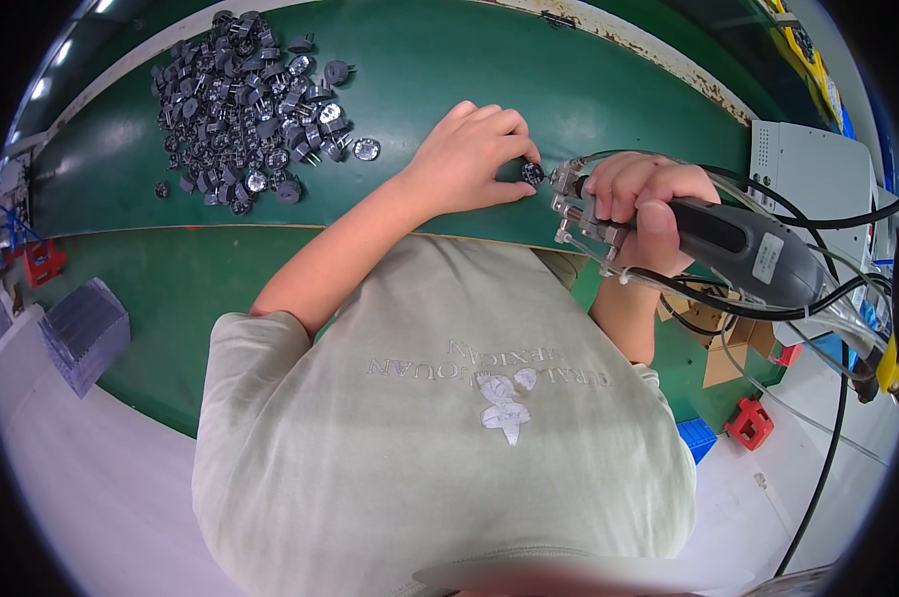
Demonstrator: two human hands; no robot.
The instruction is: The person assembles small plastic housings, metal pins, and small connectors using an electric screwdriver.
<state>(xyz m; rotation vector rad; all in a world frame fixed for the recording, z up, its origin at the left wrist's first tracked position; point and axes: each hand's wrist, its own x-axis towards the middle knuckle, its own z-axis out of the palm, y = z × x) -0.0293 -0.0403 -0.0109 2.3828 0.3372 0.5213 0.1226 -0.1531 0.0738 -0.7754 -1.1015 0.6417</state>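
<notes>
My left hand [469, 159] reaches over the green tabletop, its thumb and index finger closed on a small round black plug-like part [533, 174]. My right hand [648, 199] is wrapped round a dark grey powered screwdriver [753, 254]. A metal tip fixture [576, 204] with thin clear tubes sits at the tool's front end, its nose right beside the held part; whether they touch I cannot tell. On the left of the table lies a heap of similar black and grey parts [236, 109], several with metal pins showing. One part [367, 149] lies at the heap's right edge.
A light grey box-shaped unit [812, 164] stands at the right. Black cables [837, 428] and tubes run from the tool. Below are a cardboard box [725, 358], a red stool [750, 424], a blue crate [696, 439] and, at left, a grey stack [87, 333].
</notes>
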